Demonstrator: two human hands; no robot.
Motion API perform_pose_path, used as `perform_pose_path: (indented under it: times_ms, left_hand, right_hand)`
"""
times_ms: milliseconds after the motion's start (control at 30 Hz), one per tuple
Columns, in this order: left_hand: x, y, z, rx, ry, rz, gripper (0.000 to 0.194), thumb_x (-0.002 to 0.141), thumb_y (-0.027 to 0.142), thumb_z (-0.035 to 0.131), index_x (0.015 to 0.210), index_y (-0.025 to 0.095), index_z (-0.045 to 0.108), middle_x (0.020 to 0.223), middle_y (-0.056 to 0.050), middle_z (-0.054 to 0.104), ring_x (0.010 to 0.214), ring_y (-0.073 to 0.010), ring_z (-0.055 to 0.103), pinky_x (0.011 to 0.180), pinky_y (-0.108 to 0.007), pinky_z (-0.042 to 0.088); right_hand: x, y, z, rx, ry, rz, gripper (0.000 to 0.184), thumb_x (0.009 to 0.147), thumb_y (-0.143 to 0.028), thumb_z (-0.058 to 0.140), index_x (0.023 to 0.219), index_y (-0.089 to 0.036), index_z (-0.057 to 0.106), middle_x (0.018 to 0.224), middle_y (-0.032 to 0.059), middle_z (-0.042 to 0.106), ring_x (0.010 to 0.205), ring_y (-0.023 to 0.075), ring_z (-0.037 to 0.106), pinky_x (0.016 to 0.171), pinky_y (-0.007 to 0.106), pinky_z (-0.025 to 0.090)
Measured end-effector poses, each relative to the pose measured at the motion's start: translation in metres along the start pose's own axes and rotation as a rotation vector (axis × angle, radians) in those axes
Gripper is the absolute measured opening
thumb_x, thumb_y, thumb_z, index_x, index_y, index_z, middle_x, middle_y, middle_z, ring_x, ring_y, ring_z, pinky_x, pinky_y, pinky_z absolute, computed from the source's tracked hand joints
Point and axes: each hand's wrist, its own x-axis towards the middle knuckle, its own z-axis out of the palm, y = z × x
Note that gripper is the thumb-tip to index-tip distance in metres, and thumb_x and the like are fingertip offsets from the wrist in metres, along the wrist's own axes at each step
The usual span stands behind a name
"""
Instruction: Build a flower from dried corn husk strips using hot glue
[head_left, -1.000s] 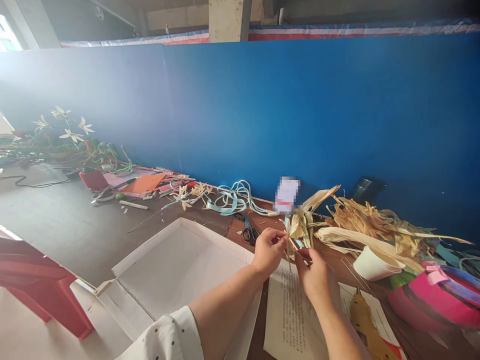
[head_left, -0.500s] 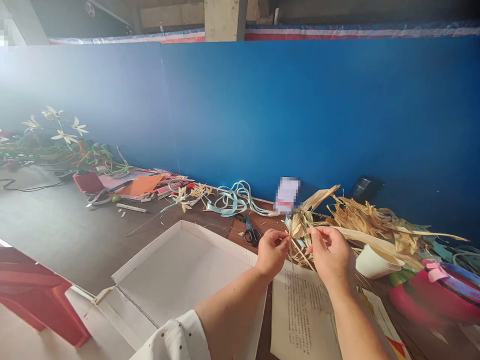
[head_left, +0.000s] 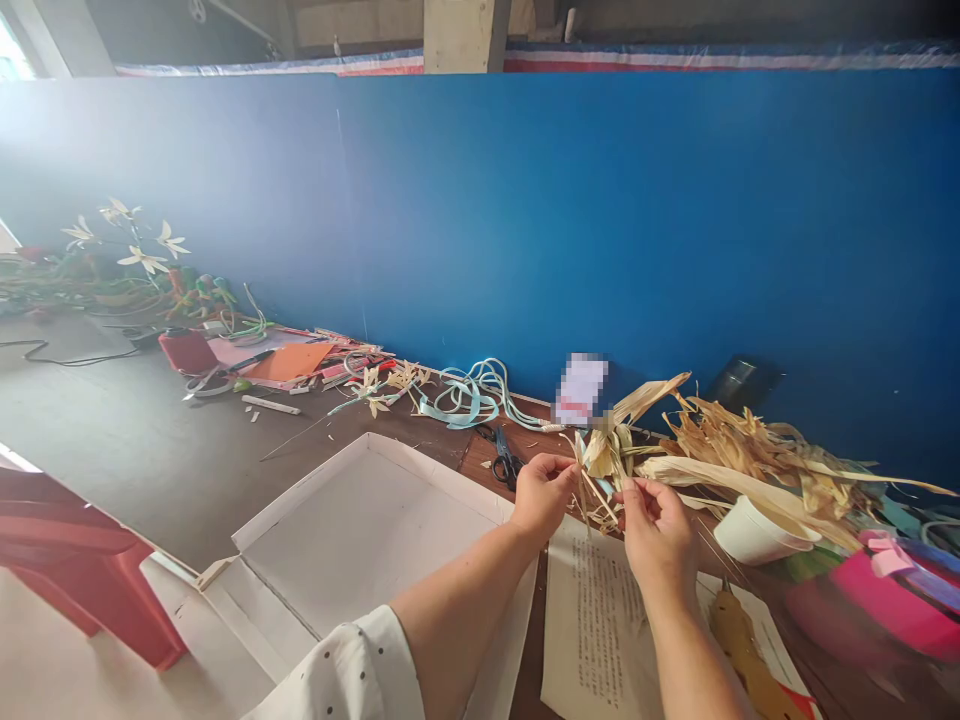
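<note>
My left hand point(head_left: 546, 492) is closed in a pinch on a strip of dried corn husk point(head_left: 584, 500), whose narrow tail hangs below the fingers. A thin pale stick point(head_left: 599, 497) slants down from that pinch towards my right hand. Opposite, my right hand point(head_left: 658, 528) has its thumb and fingers pressed together; what lies between them is too small to make out. Behind the fingertips are pale, crumpled husk pieces point(head_left: 602, 455). Black scissors point(head_left: 506, 465) lie just beyond my left hand. Printed paper point(head_left: 589, 625) lies under my hands.
A shallow white box point(head_left: 356, 545) lies left of my forearms. On the right are a husk pile point(head_left: 739, 440), a white cup point(head_left: 759, 535), a yellow glue gun point(head_left: 739, 635) and a pink container point(head_left: 896, 595). Pale blue cord point(head_left: 491, 375) lies along the blue panel point(head_left: 600, 220).
My right hand moved from close beside the left, up to the right and off the stick, then slightly down near the stick's lower end. My left hand kept its pinch.
</note>
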Motion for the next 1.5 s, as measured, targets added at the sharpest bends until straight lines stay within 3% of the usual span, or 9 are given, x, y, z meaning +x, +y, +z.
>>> perform_pose_path:
  times_ms: [167,433,600,700,867,967,1100,1267,1500]
  left_hand:
    - [0.0,0.003,0.0,-0.047,-0.021,-0.024,0.026,0.069,0.037,0.066,0.077,0.012,0.066,0.058,0.0,0.057,0.052,-0.0076,0.047,0.052,-0.02,0.038]
    - [0.001,0.0,0.0,-0.076,-0.028,-0.034,0.024,0.069,0.035,0.066,0.077,0.012,0.067,0.06,0.0,0.058,0.053,-0.0074,0.048,0.053,-0.02,0.039]
    - [0.001,-0.001,0.0,-0.074,-0.012,-0.035,0.024,0.069,0.035,0.065,0.077,0.013,0.067,0.06,0.0,0.058,0.053,-0.0074,0.048,0.053,-0.02,0.039]
    - [0.001,-0.001,0.001,-0.108,-0.016,-0.049,0.023,0.069,0.035,0.066,0.076,0.012,0.066,0.058,0.001,0.056,0.052,-0.0069,0.046,0.052,-0.02,0.038]
    - [0.003,-0.004,0.002,-0.178,0.025,-0.063,0.026,0.069,0.035,0.066,0.08,0.012,0.065,0.059,0.001,0.055,0.051,-0.0067,0.045,0.05,-0.019,0.037]
    - [0.003,-0.007,0.003,-0.199,0.061,-0.046,0.026,0.07,0.037,0.065,0.08,0.012,0.064,0.061,0.001,0.055,0.052,-0.007,0.045,0.049,-0.02,0.037]
    - [0.003,-0.01,0.005,-0.158,0.092,-0.027,0.026,0.072,0.038,0.064,0.078,0.013,0.065,0.066,-0.001,0.056,0.054,-0.0079,0.047,0.05,-0.02,0.038]
    - [0.004,-0.015,0.006,-0.104,0.102,-0.023,0.027,0.072,0.04,0.065,0.077,0.014,0.066,0.064,-0.001,0.056,0.057,-0.0093,0.049,0.053,-0.02,0.04]
    - [0.005,-0.018,0.007,-0.068,0.089,-0.016,0.026,0.072,0.039,0.065,0.078,0.014,0.067,0.063,-0.001,0.056,0.058,-0.01,0.049,0.054,-0.021,0.04]
  right_hand:
    - [-0.003,-0.007,-0.002,-0.122,-0.013,0.021,0.043,0.075,-0.058,0.055,0.092,-0.019,0.06,0.055,0.0005,0.058,0.049,0.0156,0.052,0.05,0.026,0.04]
    - [-0.002,0.0,0.002,0.11,-0.091,0.065,0.042,0.073,-0.058,0.059,0.093,-0.021,0.057,0.089,0.0064,0.068,0.051,0.013,0.054,0.047,0.025,0.042]
    - [0.003,0.0,0.004,0.196,-0.038,0.154,0.043,0.07,-0.056,0.063,0.094,-0.019,0.059,0.091,0.0079,0.068,0.061,0.0158,0.06,0.05,0.025,0.045]
    - [0.023,-0.016,0.014,0.191,0.039,0.086,0.039,0.068,-0.05,0.066,0.091,-0.018,0.061,0.083,0.0071,0.068,0.066,0.0175,0.062,0.055,0.026,0.047]
    - [0.083,-0.049,0.042,-0.288,0.022,-0.126,0.045,0.078,-0.036,0.055,0.12,-0.019,0.056,0.084,0.0073,0.068,0.075,0.0221,0.064,0.066,0.032,0.047]
    - [0.108,-0.048,0.054,-0.826,-0.202,-0.175,0.054,0.083,-0.025,0.045,0.137,-0.027,0.042,0.095,0.0108,0.068,0.083,0.0275,0.064,0.068,0.037,0.044]
    - [0.118,-0.029,0.059,-1.253,-0.466,-0.434,0.064,0.084,-0.012,0.035,0.146,-0.029,0.025,0.103,0.0132,0.066,0.092,0.0267,0.062,0.074,0.036,0.04]
    - [0.126,-0.013,0.064,-1.452,-0.488,-0.51,0.067,0.085,-0.018,0.04,0.148,-0.026,0.017,0.101,0.0135,0.065,0.094,0.0278,0.061,0.079,0.041,0.036]
    - [0.148,-0.006,0.066,-1.564,-0.399,-0.67,0.063,0.087,-0.007,0.027,0.146,-0.031,0.023,0.089,0.0114,0.064,0.086,0.0251,0.061,0.078,0.042,0.033]
